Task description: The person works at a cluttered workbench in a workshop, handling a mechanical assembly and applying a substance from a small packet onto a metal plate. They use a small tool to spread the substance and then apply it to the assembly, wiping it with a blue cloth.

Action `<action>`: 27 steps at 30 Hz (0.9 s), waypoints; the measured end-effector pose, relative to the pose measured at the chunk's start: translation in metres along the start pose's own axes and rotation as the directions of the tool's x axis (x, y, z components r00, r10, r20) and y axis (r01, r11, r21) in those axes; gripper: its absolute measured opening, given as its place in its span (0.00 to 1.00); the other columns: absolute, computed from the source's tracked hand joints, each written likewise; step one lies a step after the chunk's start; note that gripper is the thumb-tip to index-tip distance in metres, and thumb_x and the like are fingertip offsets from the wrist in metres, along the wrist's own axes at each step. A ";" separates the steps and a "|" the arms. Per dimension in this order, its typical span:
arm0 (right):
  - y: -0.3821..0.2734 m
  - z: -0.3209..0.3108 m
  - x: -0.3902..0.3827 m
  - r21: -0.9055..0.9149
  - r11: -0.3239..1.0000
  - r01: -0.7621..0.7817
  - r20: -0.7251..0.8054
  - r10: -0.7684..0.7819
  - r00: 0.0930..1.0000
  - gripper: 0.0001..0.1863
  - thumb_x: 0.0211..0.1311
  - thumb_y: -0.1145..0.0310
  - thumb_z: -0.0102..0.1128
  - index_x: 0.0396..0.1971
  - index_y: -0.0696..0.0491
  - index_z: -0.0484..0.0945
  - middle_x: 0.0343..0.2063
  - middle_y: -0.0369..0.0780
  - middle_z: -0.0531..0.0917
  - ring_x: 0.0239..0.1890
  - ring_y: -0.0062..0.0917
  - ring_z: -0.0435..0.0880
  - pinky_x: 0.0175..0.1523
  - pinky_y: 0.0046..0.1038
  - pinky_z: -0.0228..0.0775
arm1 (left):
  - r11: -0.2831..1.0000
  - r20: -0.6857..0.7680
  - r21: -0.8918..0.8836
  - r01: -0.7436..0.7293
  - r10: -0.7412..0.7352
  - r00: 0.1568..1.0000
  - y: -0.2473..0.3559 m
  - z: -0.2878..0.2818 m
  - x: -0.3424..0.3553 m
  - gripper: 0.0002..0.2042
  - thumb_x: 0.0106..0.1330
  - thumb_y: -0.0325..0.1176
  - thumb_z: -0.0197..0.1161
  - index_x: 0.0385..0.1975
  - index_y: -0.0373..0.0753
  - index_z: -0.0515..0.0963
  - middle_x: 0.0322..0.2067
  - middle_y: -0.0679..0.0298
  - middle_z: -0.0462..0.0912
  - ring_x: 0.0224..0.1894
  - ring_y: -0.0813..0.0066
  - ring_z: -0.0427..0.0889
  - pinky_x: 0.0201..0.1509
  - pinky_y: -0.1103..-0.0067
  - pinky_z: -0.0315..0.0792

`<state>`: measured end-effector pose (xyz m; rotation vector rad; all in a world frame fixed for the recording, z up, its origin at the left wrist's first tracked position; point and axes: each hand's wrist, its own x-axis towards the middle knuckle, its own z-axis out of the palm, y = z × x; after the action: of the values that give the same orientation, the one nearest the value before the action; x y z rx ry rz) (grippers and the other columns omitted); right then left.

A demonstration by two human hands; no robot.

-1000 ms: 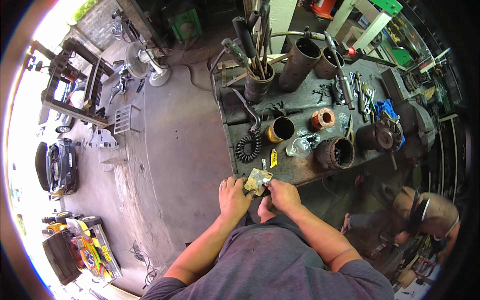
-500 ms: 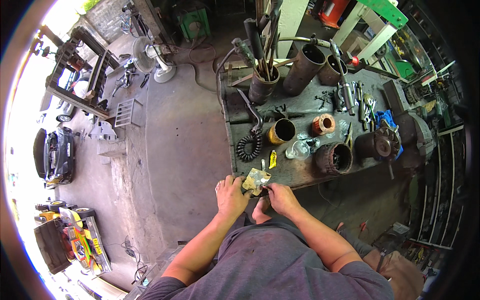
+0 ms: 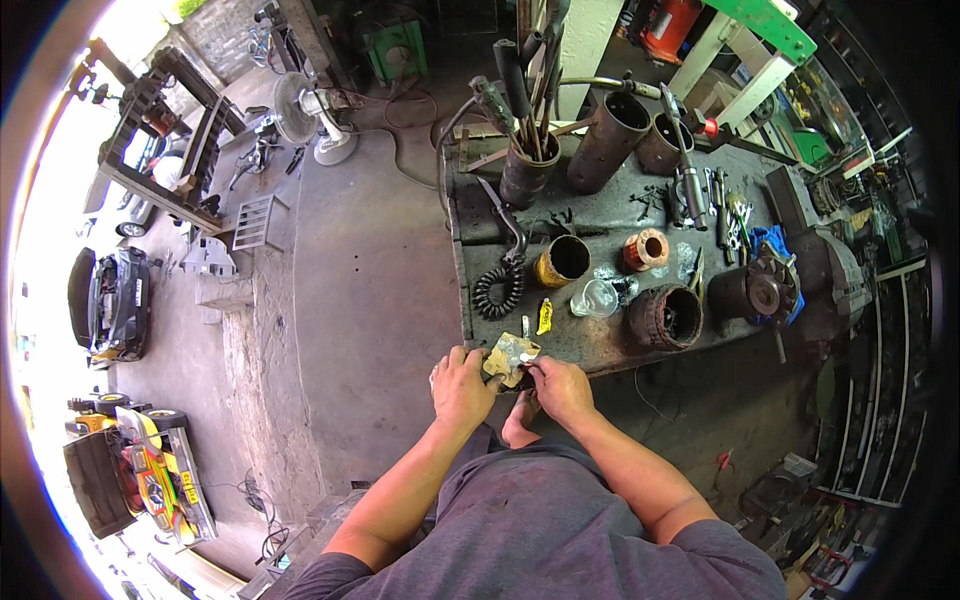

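Note:
At the near left corner of the dark workbench [image 3: 600,352], my left hand [image 3: 463,388] grips the left edge of a flat, irregular yellowish-grey piece [image 3: 511,358] with whitish patches. Its thumb lies along the near side. My right hand [image 3: 563,390] is closed in a pinch at the right edge of the same piece; a small whitish bit shows by the fingertips, too small to name. Just beyond lie a yellow-and-black tube [image 3: 545,316] and a small pale object [image 3: 526,326]. A bare foot [image 3: 520,420] shows below the piece, between my forearms.
On the bench stand a yellow can [image 3: 563,262], a clear plastic cup [image 3: 596,299], an orange-brown container [image 3: 647,249], a rusty cylinder [image 3: 667,317] and a holder of rods [image 3: 528,172]. A coiled black cord [image 3: 497,287] lies left. A fan [image 3: 322,118] stands on the floor.
My right fingers have shifted slightly along the edge of the yellowish-grey piece, which stays in my left hand. A brown shape, seemingly a person, has left the lower right.

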<state>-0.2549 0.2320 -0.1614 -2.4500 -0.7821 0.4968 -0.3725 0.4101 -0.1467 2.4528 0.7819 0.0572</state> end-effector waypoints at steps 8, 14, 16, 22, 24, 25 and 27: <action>-0.015 -0.010 0.007 -0.238 0.966 0.100 0.082 -0.083 0.993 0.10 0.74 0.62 0.66 0.40 0.52 0.90 0.36 0.47 0.94 0.40 0.48 0.94 0.44 0.53 0.86 | 1.000 0.034 -0.025 0.019 -0.018 0.999 -0.001 -0.002 0.001 0.25 0.62 0.42 0.83 0.60 0.46 0.88 0.53 0.57 0.84 0.61 0.50 0.84 0.68 0.54 0.75; -0.046 -0.023 0.023 -0.459 0.876 0.147 0.336 0.018 0.942 0.11 0.68 0.65 0.66 0.40 0.52 0.93 0.39 0.47 0.95 0.43 0.44 0.97 0.46 0.48 0.89 | 1.000 0.054 -0.031 0.003 -0.001 0.999 -0.001 -0.005 0.001 0.26 0.62 0.36 0.80 0.62 0.44 0.86 0.55 0.54 0.83 0.61 0.47 0.83 0.68 0.54 0.75; -0.056 -0.031 0.028 -0.491 0.855 0.168 0.405 0.054 0.913 0.11 0.68 0.65 0.66 0.41 0.52 0.94 0.40 0.47 0.96 0.44 0.44 0.98 0.47 0.47 0.90 | 1.000 0.064 -0.024 -0.005 0.007 0.998 -0.002 -0.005 0.001 0.26 0.62 0.36 0.80 0.62 0.44 0.86 0.54 0.53 0.83 0.61 0.46 0.83 0.67 0.54 0.76; -0.057 -0.058 0.027 -0.448 0.885 0.125 0.392 0.069 0.917 0.12 0.69 0.67 0.65 0.43 0.55 0.93 0.42 0.49 0.96 0.46 0.46 0.97 0.51 0.48 0.89 | 1.000 0.041 -0.013 0.002 -0.001 0.999 -0.002 -0.003 0.000 0.27 0.59 0.38 0.83 0.60 0.43 0.87 0.54 0.56 0.84 0.61 0.50 0.82 0.68 0.56 0.76; -0.045 -0.061 0.025 -0.353 0.935 0.031 0.341 0.098 0.935 0.12 0.72 0.67 0.64 0.45 0.57 0.92 0.43 0.50 0.95 0.47 0.47 0.96 0.53 0.47 0.88 | 1.000 0.037 -0.026 0.006 -0.005 0.999 -0.002 -0.002 0.000 0.27 0.60 0.39 0.83 0.60 0.43 0.87 0.54 0.56 0.84 0.62 0.50 0.82 0.69 0.56 0.76; -0.038 -0.062 0.024 -0.246 0.969 0.000 0.351 0.089 0.932 0.12 0.74 0.68 0.63 0.46 0.58 0.91 0.44 0.51 0.95 0.48 0.47 0.96 0.54 0.47 0.87 | 0.999 0.029 -0.032 0.001 0.000 1.000 -0.001 -0.001 -0.001 0.26 0.61 0.39 0.83 0.60 0.43 0.87 0.55 0.56 0.84 0.62 0.50 0.82 0.69 0.56 0.75; -0.024 -0.057 0.021 -0.016 0.999 -0.039 0.340 0.042 0.940 0.11 0.78 0.70 0.62 0.47 0.60 0.89 0.45 0.52 0.94 0.49 0.47 0.95 0.56 0.46 0.86 | 0.998 0.001 -0.059 -0.014 0.014 1.000 -0.001 -0.002 -0.003 0.26 0.62 0.39 0.83 0.60 0.43 0.88 0.55 0.56 0.85 0.63 0.50 0.82 0.71 0.56 0.74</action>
<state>-0.2218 0.2412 -0.1060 -2.4233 -0.8708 0.9532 -0.3758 0.4105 -0.1449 2.4024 0.7520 0.0830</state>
